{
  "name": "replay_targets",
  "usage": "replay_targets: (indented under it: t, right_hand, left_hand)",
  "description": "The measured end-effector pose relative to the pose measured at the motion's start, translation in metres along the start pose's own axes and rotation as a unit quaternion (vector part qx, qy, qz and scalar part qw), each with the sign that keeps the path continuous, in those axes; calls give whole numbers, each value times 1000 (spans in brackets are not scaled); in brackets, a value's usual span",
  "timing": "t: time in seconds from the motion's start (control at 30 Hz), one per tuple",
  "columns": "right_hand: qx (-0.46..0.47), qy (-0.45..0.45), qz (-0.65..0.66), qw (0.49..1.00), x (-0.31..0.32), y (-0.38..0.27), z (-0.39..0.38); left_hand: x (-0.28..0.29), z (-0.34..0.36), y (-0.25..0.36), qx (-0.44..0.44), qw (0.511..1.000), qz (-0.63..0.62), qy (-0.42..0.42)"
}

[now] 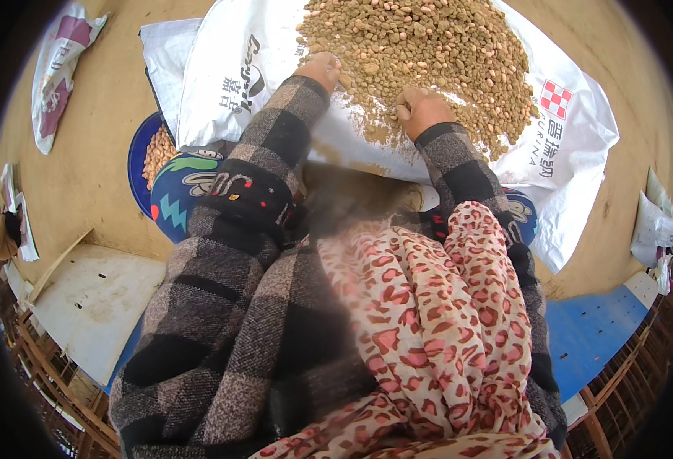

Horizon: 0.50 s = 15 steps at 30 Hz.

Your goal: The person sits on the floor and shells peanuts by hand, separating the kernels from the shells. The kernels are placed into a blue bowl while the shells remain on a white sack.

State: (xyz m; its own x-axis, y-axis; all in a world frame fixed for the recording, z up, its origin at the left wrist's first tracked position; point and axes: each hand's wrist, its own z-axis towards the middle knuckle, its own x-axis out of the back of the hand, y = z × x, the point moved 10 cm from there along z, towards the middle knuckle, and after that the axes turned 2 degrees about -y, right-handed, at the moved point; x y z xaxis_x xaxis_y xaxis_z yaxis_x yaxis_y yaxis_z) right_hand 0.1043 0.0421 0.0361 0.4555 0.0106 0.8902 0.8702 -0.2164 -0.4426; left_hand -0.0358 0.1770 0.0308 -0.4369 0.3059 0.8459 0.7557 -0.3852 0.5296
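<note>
A large heap of brown clods mixed with pinkish peanut kernels (428,46) is spread over a white woven sack (382,145) in front of me. My left hand (321,71) rests at the heap's left near edge, its fingers curled in and partly hidden. My right hand (424,111) is bent at the near edge, thumb and fingers drawn together against the clods. What either hand pinches, if anything, is too small or hidden to make out. Loose dirt lies on the sack between them.
Left of my knee, a blue basin (134,157) holds shelled peanuts (157,153). A printed sack (60,73) lies on the tan ground at far left, and white bags (655,227) lie at far right. White (95,298) and blue panels (593,325) flank me.
</note>
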Motion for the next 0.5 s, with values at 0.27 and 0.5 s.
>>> replay_targets:
  t: [0.27, 0.5]
  right_hand:
    - [2, -92, -109, 990, -15, -19, -25]
    - [-58, -100, -91, 989, -7, 0, -24]
  left_hand:
    - [-21, -15, 29, 45, 986, 99, -124]
    - [-39, -5, -25, 277, 834, -454, -145]
